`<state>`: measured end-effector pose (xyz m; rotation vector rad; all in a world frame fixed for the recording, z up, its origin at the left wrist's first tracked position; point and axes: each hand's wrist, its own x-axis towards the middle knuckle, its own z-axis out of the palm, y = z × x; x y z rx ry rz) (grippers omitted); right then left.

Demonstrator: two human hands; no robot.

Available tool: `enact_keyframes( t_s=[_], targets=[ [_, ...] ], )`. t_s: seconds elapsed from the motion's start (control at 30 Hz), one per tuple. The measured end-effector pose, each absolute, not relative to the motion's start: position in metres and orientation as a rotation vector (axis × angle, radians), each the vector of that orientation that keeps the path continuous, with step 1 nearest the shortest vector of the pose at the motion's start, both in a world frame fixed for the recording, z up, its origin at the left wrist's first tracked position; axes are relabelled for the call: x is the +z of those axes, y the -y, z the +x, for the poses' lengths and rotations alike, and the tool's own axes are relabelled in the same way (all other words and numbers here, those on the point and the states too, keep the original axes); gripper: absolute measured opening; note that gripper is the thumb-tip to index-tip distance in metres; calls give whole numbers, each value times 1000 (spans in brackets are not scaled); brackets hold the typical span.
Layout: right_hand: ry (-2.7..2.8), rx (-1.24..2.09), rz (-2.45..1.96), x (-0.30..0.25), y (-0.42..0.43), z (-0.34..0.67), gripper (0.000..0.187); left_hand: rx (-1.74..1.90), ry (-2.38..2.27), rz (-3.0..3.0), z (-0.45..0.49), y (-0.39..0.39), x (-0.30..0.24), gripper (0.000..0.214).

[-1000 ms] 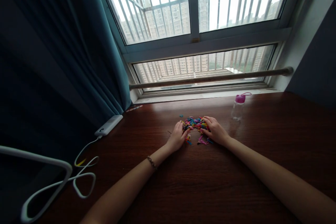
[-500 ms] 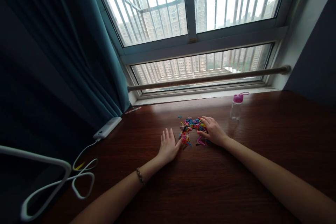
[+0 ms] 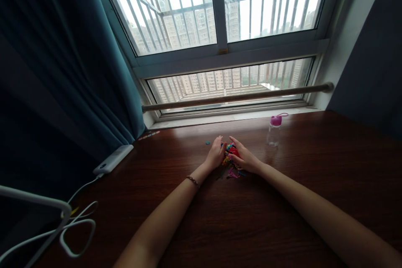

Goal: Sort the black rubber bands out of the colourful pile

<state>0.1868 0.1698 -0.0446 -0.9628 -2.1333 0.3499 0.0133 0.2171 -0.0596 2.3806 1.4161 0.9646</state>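
A small heap of coloured rubber bands (image 3: pixel 231 150) lies on the table, pressed between my two hands. My left hand (image 3: pixel 215 153) is cupped along the heap's left side, fingers stretched forward and thumb against the bands. On the opposite side, my right hand (image 3: pixel 245 157) curves round the heap with its thumb apart from the fingers. Both palms face inward, and they hide part of the bands. A few loose pink and dark bands (image 3: pixel 233 173) lie just nearer to me. One blue band (image 3: pixel 207 143) sits apart, left of my left fingertips.
A clear bottle with a pink lid (image 3: pixel 274 132) stands to the right on the brown wooden table (image 3: pixel 226 222). At the left are a white power bank (image 3: pixel 113 159) with a white cable (image 3: pixel 82 190) and a blue curtain (image 3: pixel 103 71). A barred window (image 3: pixel 220 50) lies behind.
My left hand has moved right and forward against the bands. The spread arc of bands is now a tighter heap between both hands. The view has shifted slightly.
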Motion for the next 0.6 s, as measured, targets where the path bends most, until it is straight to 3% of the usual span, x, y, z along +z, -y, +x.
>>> enact_keyframes(
  t_s=[0.07, 0.2, 0.27, 0.4, 0.6],
  targets=[
    [2109, 228, -956, -39, -162, 187, 59, 1122, -1458, 2299, 2, -223, -57, 52],
    [2136, -62, -1025, -31, -145, 181, 21, 1183, -1736, 2095, -24, -234, -56, 44],
    [2157, -71, -1065, -30, -139, 175, 17, 1132, -1745, 2065, -31, -238, -58, 41],
    [2245, 155, -906, -30, -128, 163, 18, 1042, -1573, 2112, -30, -238, -59, 40],
    [2401, 769, -497, -24, -103, 147, 24, 1041, -1342, 2102, -21, -229, -52, 48]
  ],
)
